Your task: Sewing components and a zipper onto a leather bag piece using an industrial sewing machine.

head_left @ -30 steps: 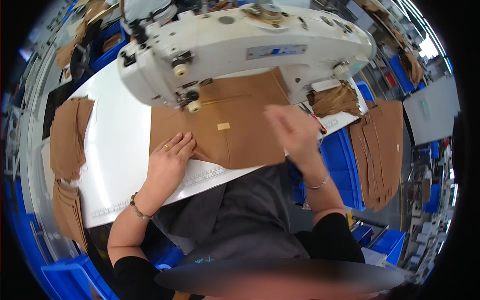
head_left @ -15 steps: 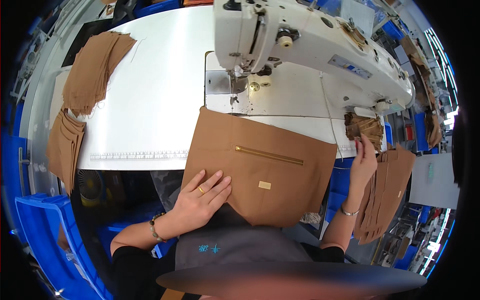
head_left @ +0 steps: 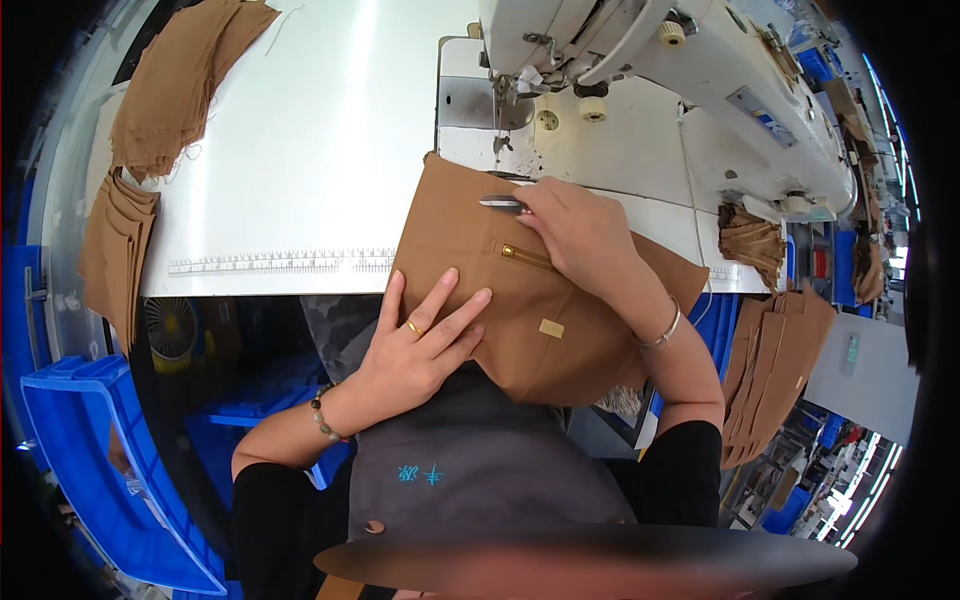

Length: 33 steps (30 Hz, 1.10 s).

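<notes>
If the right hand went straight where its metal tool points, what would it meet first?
Probably the brown panel under the right hand; past that panel's left edge, the metal tool would cross white tabletop. Whether tool and panel touch is unclear.

The right hand (head_left: 585, 235) has moved from the small brown bundle (head_left: 752, 245) to the brown fabric panel (head_left: 448, 220). It now grips a small metal-tipped tool (head_left: 499, 202) and partly covers the zipper (head_left: 524, 256).
</notes>
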### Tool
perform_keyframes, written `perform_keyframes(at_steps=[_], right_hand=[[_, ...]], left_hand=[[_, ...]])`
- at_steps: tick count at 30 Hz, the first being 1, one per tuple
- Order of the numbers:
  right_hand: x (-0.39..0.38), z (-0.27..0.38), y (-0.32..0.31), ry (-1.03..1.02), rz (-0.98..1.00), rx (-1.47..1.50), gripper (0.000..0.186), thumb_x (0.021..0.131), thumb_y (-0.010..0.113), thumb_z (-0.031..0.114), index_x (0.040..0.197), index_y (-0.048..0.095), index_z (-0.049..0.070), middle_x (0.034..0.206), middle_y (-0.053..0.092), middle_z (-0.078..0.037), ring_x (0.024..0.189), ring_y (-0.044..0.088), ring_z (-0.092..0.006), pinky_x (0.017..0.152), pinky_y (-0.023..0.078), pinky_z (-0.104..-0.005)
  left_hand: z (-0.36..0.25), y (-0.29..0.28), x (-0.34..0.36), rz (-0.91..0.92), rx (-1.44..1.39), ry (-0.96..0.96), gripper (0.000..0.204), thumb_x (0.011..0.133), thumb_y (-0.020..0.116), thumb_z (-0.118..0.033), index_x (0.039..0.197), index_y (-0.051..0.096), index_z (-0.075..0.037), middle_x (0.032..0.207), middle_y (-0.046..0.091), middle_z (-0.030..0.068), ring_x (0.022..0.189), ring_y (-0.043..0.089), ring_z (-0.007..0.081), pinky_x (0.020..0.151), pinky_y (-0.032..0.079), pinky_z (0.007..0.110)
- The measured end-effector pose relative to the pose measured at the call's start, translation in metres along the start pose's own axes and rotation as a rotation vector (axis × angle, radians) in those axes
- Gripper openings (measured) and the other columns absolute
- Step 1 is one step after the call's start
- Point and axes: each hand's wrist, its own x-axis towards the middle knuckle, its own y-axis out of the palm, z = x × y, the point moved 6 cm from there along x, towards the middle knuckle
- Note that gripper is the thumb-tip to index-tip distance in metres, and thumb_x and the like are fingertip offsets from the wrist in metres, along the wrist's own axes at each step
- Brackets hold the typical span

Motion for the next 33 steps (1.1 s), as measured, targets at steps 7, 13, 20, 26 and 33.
perform_keyframes(at_steps=[7, 13, 20, 26, 33], right_hand=[[0.012, -0.036, -0.018, 0.062, -0.067, -0.094, 0.016, 0.091, 0.068, 0.017, 0.104, 0.061, 0.011, 0.088, 0.064, -0.004, 0.074, 0.067, -0.0264, 0.059, 0.051, -0.0387], [0.021, -0.033, 0.004, -0.022, -0.071, -0.005, 0.014, 0.094, 0.065, 0.020, 0.105, 0.061, 0.012, 0.092, 0.067, -0.005, 0.078, 0.068, -0.0307, 0.062, 0.051, -0.0405], [-0.055, -0.096, -0.071, 0.335, -0.276, -0.076, 0.019, 0.095, 0.066, 0.016, 0.113, 0.067, 0.012, 0.098, 0.069, -0.009, 0.075, 0.066, -0.0311, 0.068, 0.054, -0.0394], [-0.135, -0.129, -0.113, 0.300, -0.274, -0.579, 0.038, 0.087, 0.073, 0.016, 0.123, 0.068, 0.006, 0.108, 0.069, -0.011, 0.101, 0.064, -0.0317, 0.084, 0.053, -0.0403], [-0.131, -0.110, -0.091, 0.252, -0.414, -0.165, 0.018, 0.092, 0.069, 0.010, 0.109, 0.072, 0.004, 0.104, 0.072, -0.013, 0.097, 0.066, -0.0325, 0.086, 0.053, -0.0406]], left_hand=[[-0.002, 0.004, -0.006, -0.010, 0.038, 0.004, 0.022, 0.090, 0.066, -0.020, 0.108, 0.077, -0.012, 0.150, 0.056, 0.0029, 0.147, 0.043, 0.0332, 0.116, 0.023, 0.071], [-0.002, 0.003, -0.003, -0.003, 0.058, 0.007, 0.024, 0.085, 0.075, -0.021, 0.108, 0.077, -0.016, 0.147, 0.059, 0.0010, 0.146, 0.044, 0.0324, 0.120, 0.020, 0.068], [-0.002, 0.002, -0.002, -0.012, 0.073, -0.001, 0.024, 0.085, 0.076, -0.019, 0.108, 0.077, -0.016, 0.144, 0.062, 0.0022, 0.144, 0.047, 0.0334, 0.120, 0.019, 0.066], [-0.003, 0.001, 0.000, 0.034, 0.108, -0.016, 0.026, 0.086, 0.073, -0.015, 0.111, 0.077, -0.015, 0.143, 0.062, 0.0046, 0.144, 0.046, 0.0353, 0.121, 0.019, 0.065], [0.000, -0.002, -0.009, 0.081, 0.165, -0.066, 0.029, 0.084, 0.076, -0.018, 0.113, 0.078, -0.015, 0.146, 0.060, 0.0054, 0.145, 0.044, 0.0353, 0.123, 0.018, 0.063]])
